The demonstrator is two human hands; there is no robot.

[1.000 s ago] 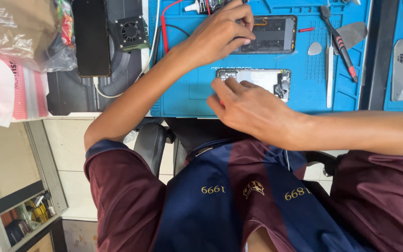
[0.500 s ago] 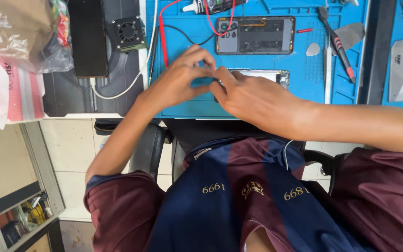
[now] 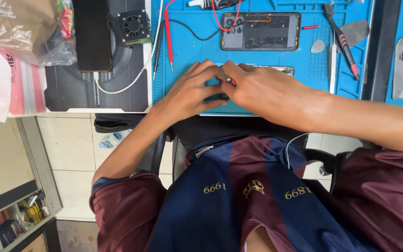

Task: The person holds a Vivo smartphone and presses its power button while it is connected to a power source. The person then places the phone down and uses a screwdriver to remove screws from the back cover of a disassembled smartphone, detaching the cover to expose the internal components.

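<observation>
While pinching sm. part, both hands [image 3: 229, 88] at blue mat [image 3: 187, 56] near edge, phone [image 3: 261, 31] beyond.

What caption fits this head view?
Both hands, left hand and right hand, meet over a phone part on a blue repair mat, below an opened phone.

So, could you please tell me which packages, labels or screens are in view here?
Clear plastic bag: top left, crumpled, brownish contents.
White-and-pink package: left edge, flat, below the bag.
Dark phone: beside the bag, black rectangular screen, unlit.
Opened phone: blue mat, grey insides showing.
</observation>
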